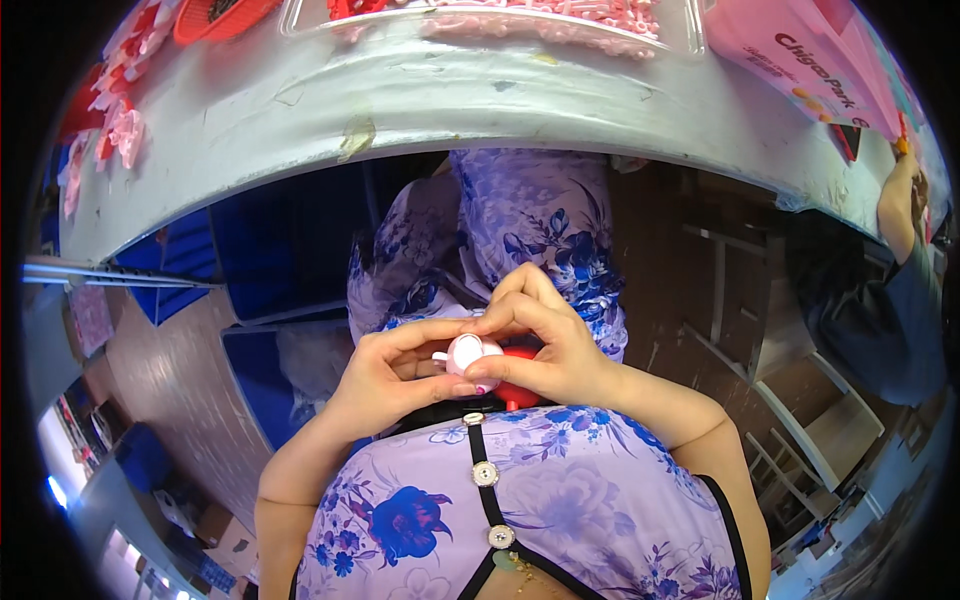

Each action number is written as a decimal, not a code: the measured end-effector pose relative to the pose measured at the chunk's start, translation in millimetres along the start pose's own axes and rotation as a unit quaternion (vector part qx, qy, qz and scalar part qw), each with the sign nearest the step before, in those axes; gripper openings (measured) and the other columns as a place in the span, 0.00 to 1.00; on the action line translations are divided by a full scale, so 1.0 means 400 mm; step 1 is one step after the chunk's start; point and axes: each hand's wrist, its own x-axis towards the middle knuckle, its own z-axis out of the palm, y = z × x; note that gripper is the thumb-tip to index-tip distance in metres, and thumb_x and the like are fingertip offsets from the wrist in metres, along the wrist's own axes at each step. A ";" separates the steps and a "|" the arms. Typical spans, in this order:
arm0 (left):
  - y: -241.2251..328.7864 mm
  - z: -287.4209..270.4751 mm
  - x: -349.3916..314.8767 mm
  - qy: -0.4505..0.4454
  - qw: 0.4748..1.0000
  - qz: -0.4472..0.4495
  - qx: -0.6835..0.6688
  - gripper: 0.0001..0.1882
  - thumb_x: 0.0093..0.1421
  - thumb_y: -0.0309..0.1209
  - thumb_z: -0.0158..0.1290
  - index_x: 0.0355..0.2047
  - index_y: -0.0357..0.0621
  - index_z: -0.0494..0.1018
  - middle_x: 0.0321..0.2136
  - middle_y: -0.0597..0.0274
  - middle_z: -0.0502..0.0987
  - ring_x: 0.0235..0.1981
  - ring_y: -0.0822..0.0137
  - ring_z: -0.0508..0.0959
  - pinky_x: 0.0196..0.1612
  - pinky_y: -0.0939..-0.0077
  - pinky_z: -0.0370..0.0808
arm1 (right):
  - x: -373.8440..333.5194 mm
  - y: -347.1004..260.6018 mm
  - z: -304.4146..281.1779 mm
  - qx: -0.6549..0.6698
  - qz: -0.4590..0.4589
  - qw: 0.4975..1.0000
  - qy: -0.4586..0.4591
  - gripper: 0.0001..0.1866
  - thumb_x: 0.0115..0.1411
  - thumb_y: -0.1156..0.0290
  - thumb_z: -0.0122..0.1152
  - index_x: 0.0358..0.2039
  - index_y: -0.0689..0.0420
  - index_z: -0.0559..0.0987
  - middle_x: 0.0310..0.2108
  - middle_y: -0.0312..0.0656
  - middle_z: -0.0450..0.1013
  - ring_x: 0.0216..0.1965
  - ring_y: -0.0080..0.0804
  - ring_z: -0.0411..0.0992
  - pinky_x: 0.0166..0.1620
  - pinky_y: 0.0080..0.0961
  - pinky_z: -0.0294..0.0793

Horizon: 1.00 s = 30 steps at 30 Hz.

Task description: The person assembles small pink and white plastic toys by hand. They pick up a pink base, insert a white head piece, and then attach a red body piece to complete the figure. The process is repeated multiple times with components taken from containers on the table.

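Note:
Close to my body, over my lap, a small pale pink and white plastic piece (468,352) with a round top and a little side tab is held between both hands. My left hand (385,372) curls round its left side, with thumb and fingers closed on it. From the other side my right hand (560,345) pinches the same piece, its thumb across the lower front. A glossy red rounded piece (518,390) shows just under my right thumb; my fingers hide part of it, and I cannot tell whether it joins the pink one.
Ahead curves a white-covered table (400,115) with a clear tray (690,45) of pink and red plastic parts, a red basket (225,28) and a pink box (770,45). Blue crates (290,245) stand at left. A co-worker's hand (900,195) is at far right, near a wooden stool (825,430).

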 end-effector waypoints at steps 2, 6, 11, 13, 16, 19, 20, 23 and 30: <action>0.002 -0.003 -0.006 -0.006 1.000 0.004 0.018 0.27 0.53 0.17 0.59 0.54 0.33 0.67 0.49 0.52 0.73 0.50 0.65 0.74 0.54 0.71 0.73 | 0.003 0.002 -0.014 -0.038 0.000 0.997 -0.060 0.14 0.50 0.67 0.70 0.34 0.58 0.76 0.31 0.37 0.68 0.33 0.26 0.67 0.43 0.23 0.75; -0.014 -0.012 -0.011 -0.010 0.998 0.029 0.048 0.26 0.54 0.18 0.58 0.55 0.34 0.67 0.49 0.52 0.73 0.48 0.65 0.75 0.53 0.70 0.73 | 0.006 -0.016 0.001 0.036 0.035 0.999 -0.015 0.15 0.48 0.71 0.72 0.33 0.61 0.76 0.31 0.39 0.69 0.35 0.27 0.70 0.40 0.22 0.71; -0.034 -0.004 -0.007 0.006 0.994 0.071 0.080 0.26 0.54 0.20 0.59 0.54 0.29 0.66 0.46 0.47 0.75 0.46 0.61 0.77 0.52 0.67 0.75 | 0.005 -0.017 -0.008 -0.016 0.001 1.000 -0.004 0.14 0.47 0.73 0.72 0.35 0.61 0.79 0.31 0.40 0.71 0.36 0.29 0.71 0.37 0.22 0.70; -0.045 -0.005 -0.008 0.009 0.993 0.080 0.087 0.25 0.55 0.20 0.59 0.53 0.29 0.66 0.46 0.47 0.75 0.46 0.60 0.77 0.52 0.66 0.75 | 0.004 -0.016 -0.014 -0.031 -0.013 0.999 -0.014 0.13 0.47 0.73 0.72 0.34 0.61 0.80 0.32 0.40 0.71 0.36 0.28 0.71 0.37 0.22 0.70; -0.071 -0.009 -0.011 0.004 0.993 0.095 0.073 0.24 0.54 0.19 0.59 0.52 0.31 0.68 0.47 0.50 0.74 0.47 0.62 0.76 0.52 0.67 0.75 | 0.003 -0.016 -0.015 -0.018 -0.009 0.999 -0.033 0.12 0.47 0.73 0.72 0.32 0.60 0.80 0.32 0.40 0.72 0.35 0.28 0.71 0.36 0.22 0.70; -0.089 -0.010 -0.016 0.004 0.991 0.113 0.065 0.23 0.54 0.19 0.59 0.51 0.32 0.69 0.47 0.52 0.74 0.48 0.63 0.76 0.52 0.67 0.75 | -0.003 -0.001 -0.006 -0.002 -0.012 0.999 -0.038 0.12 0.47 0.72 0.71 0.33 0.60 0.81 0.31 0.38 0.70 0.34 0.28 0.72 0.35 0.21 0.71; -0.092 -0.009 -0.018 0.005 0.991 0.120 0.065 0.23 0.54 0.19 0.59 0.50 0.32 0.69 0.47 0.52 0.74 0.48 0.63 0.76 0.52 0.67 0.74 | -0.004 0.001 -0.003 -0.001 -0.013 0.999 -0.038 0.12 0.47 0.72 0.71 0.33 0.60 0.81 0.31 0.38 0.70 0.34 0.28 0.72 0.35 0.21 0.70; -0.095 -0.008 -0.018 0.003 0.995 0.091 0.034 0.23 0.55 0.18 0.58 0.51 0.31 0.68 0.47 0.52 0.74 0.48 0.63 0.76 0.53 0.68 0.74 | 0.000 0.006 -0.008 -0.015 0.000 0.998 -0.060 0.12 0.49 0.73 0.70 0.35 0.59 0.80 0.34 0.39 0.70 0.36 0.28 0.72 0.37 0.22 0.71; -0.078 -0.018 0.000 0.031 0.983 0.183 -0.005 0.21 0.54 0.14 0.56 0.49 0.33 0.68 0.50 0.50 0.70 0.53 0.62 0.72 0.56 0.68 0.71 | 0.009 -0.021 -0.058 0.058 0.098 0.993 -0.027 0.26 0.53 0.72 0.67 0.53 0.56 0.71 0.49 0.43 0.63 0.49 0.33 0.68 0.51 0.29 0.73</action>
